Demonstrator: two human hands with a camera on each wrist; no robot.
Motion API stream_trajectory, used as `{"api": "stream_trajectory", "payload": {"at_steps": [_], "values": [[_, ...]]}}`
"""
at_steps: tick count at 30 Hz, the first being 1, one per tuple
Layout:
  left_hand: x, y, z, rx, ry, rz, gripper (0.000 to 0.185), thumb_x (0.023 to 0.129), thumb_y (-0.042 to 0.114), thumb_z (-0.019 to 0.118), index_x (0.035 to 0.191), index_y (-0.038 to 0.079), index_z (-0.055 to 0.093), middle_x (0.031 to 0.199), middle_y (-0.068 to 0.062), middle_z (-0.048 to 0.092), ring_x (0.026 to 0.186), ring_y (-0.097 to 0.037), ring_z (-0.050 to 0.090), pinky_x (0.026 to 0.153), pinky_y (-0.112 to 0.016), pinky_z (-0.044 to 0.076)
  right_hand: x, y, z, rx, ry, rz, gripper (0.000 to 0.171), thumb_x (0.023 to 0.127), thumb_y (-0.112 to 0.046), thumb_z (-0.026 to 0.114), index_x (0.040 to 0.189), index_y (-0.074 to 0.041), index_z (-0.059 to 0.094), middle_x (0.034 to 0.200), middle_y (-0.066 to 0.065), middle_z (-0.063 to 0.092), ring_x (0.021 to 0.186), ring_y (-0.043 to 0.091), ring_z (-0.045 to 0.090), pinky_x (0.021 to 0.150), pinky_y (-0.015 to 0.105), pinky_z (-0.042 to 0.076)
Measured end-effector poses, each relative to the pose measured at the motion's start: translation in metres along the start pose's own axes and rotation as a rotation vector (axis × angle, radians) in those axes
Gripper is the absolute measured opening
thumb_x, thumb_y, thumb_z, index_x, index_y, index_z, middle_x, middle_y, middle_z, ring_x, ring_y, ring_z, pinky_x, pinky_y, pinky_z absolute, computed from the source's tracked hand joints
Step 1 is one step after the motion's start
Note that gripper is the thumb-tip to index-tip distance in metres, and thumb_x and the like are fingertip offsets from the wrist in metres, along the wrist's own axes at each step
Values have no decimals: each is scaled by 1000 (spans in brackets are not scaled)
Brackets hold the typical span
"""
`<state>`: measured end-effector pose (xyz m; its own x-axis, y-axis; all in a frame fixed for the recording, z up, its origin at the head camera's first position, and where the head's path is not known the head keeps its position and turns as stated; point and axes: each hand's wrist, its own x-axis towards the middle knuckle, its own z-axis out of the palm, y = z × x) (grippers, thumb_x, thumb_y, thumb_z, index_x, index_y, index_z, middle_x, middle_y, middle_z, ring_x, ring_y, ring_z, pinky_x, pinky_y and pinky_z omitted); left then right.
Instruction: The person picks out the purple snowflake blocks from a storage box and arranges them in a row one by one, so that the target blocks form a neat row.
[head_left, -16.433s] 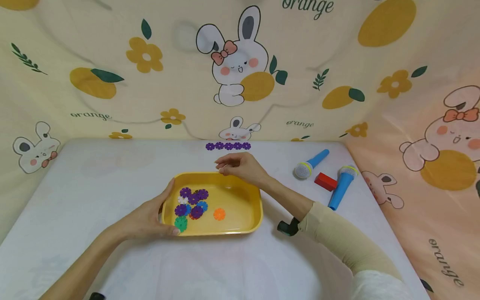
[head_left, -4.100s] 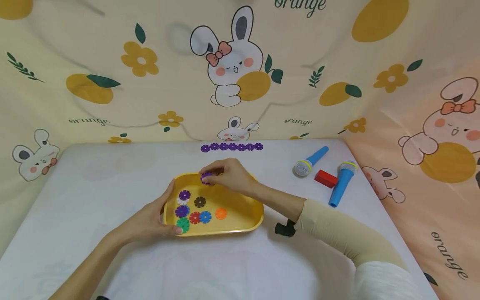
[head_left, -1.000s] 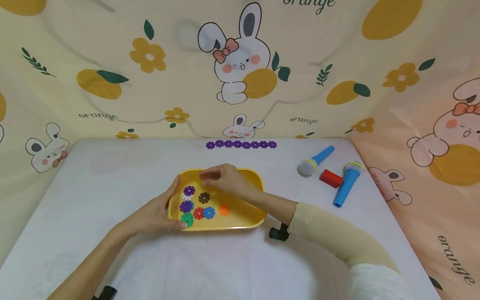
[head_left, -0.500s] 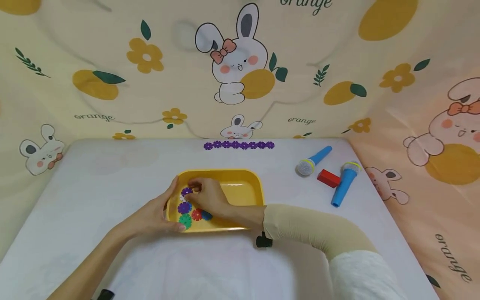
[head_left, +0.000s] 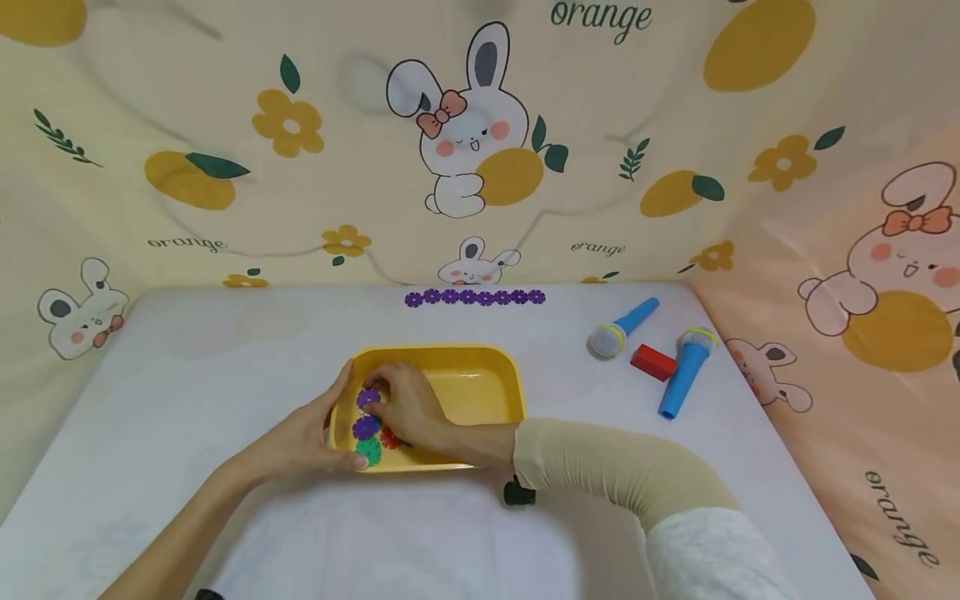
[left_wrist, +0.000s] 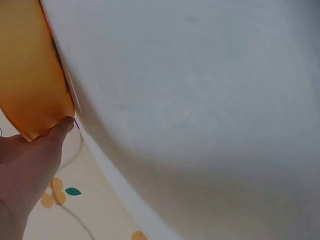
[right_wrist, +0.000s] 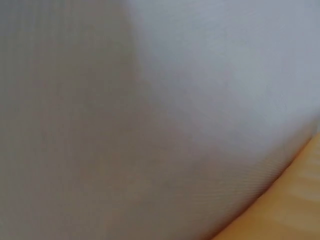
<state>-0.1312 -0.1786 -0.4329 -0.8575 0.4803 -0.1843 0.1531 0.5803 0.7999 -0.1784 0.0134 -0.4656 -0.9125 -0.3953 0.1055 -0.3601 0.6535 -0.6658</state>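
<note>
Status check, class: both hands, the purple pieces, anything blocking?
Left hand holds yellow tray edge. Right hand pinching purple flower piece in tray. Purple row at table's far edge. Nothing blocking.

The left half of the tabletop (head_left: pixel 172 367) lies open, as does the strip along the bottom of the frame. Mid-frame, the yellow tray (head_left: pixel 480 392) blocks the way. At upper right sit two toy microphones (head_left: pixel 621 329) and a red block (head_left: pixel 652 362); a purple flower chain (head_left: pixel 474 297) lines the far edge.
</note>
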Motion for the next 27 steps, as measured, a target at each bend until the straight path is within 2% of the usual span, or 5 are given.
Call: {"api": "stream_trajectory", "payload": {"at_steps": [10,13,17,21,27], "values": [[-2,0,-1,15,0,6,127,76,40,86,160,16,-6,161,-28,16,143,-51,23,112,-67,25,2,1,-3,17,-53,-55,24,85,-15,79,109,-13,75,97,-3,66,84,5,54,73,12,46],[-1,0,0,-4,0,11,127,75,39,87,160,17,-6,160,-28,16,142,-51,24,112,-65,25,6,1,-13,106,-97,-29,25,86,-14,79,111,-12,76,95,-5,69,80,2,58,71,11,50],[-1,1,1,-13,-2,7,128,75,39,87,160,17,-7,160,-29,16,142,-51,26,112,-64,26,5,4,-34,202,-135,32,25,88,-14,77,112,-11,76,97,-5,73,78,2,62,71,13,53],[-1,1,0,2,-4,-12,129,75,40,87,160,17,-7,160,-29,18,141,-52,28,111,-65,27,3,8,-61,236,-146,70,24,88,-16,76,113,-12,76,101,-5,73,81,4,64,74,15,55],[0,1,0,19,4,-16,129,74,41,87,160,15,-7,160,-28,19,141,-50,29,112,-64,28,3,16,-104,273,-91,57,29,85,-11,79,114,-9,75,104,2,75,86,10,69,77,20,57]]}}
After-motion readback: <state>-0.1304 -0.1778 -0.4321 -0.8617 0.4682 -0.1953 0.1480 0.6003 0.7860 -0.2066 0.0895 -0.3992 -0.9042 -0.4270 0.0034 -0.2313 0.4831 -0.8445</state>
